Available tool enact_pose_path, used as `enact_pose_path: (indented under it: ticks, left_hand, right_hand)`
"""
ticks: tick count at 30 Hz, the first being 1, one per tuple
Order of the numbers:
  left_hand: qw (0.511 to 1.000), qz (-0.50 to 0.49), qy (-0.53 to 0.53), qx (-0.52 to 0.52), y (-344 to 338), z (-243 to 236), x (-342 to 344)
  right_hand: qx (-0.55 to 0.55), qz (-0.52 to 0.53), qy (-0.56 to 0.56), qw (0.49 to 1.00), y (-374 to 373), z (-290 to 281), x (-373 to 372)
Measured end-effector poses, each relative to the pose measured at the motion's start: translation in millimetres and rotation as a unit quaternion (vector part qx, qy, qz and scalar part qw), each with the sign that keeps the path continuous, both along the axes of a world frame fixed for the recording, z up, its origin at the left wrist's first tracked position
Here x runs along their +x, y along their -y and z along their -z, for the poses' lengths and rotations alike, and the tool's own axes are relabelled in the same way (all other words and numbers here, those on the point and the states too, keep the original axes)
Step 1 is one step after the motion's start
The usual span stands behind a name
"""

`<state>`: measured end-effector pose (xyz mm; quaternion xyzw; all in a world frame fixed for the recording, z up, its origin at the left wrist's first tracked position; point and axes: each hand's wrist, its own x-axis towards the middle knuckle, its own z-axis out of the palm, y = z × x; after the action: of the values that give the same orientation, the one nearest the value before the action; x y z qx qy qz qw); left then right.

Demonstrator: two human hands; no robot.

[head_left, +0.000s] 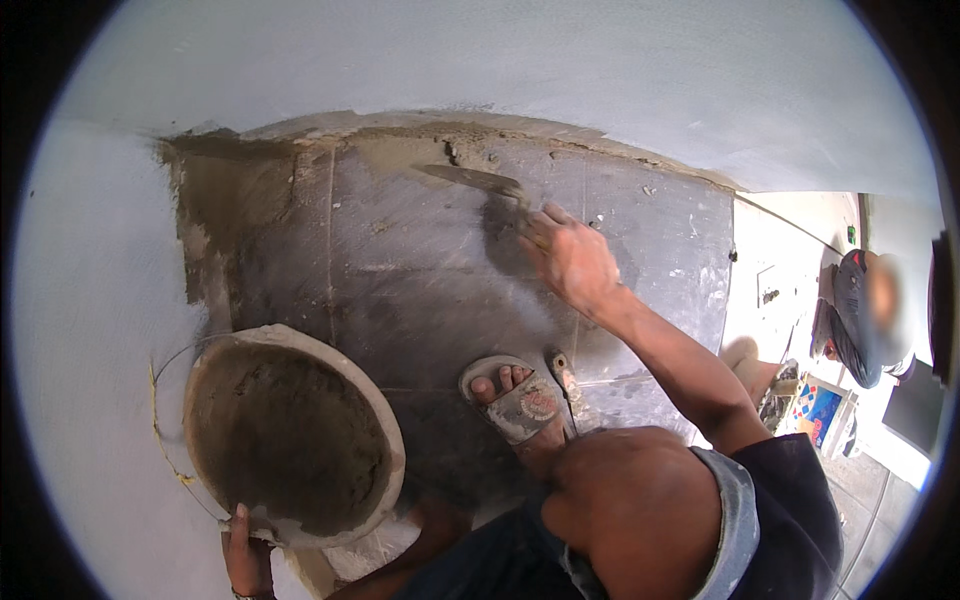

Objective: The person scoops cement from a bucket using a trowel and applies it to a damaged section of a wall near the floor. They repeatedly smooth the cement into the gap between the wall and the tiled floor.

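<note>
My right hand (575,258) is closed around the handle of a trowel (468,178). The trowel's pointed blade reaches left, low over the grey tiles near the base of the wall. A strip of wet mortar (390,152) lies along that wall joint, close to the blade's tip. At the lower left, my left hand (248,562) grips the near rim of a round bucket (393,440), which is tilted toward me. Grey-brown mortar (290,430) coats the bucket's inside. A thin wire handle (168,430) with yellow string hangs at its left side.
Pale walls (500,60) meet the tiled floor (650,260) ahead and at left. My sandalled foot (522,405) rests beside a tool handle (562,372). Another person (858,310) is at the far right, near a box with a blue panel (822,412).
</note>
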<state>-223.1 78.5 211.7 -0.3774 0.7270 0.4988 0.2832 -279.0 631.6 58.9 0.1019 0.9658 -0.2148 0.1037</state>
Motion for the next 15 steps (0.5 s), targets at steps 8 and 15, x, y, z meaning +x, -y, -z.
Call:
enact_pose_path:
  ticks: [8, 15]
  left_hand:
    - [0.998, -0.045, -0.038, -0.015, -12.2, 3.6, 4.7]
    - [0.999, -0.017, -0.021, -0.046, -16.3, -3.9, 1.0]
  right_hand:
    - [0.097, 0.026, 0.03, 0.994, -25.9, 5.6, -27.6]
    - [0.097, -0.02, -0.058, 0.993, -78.0, 40.8, 8.1]
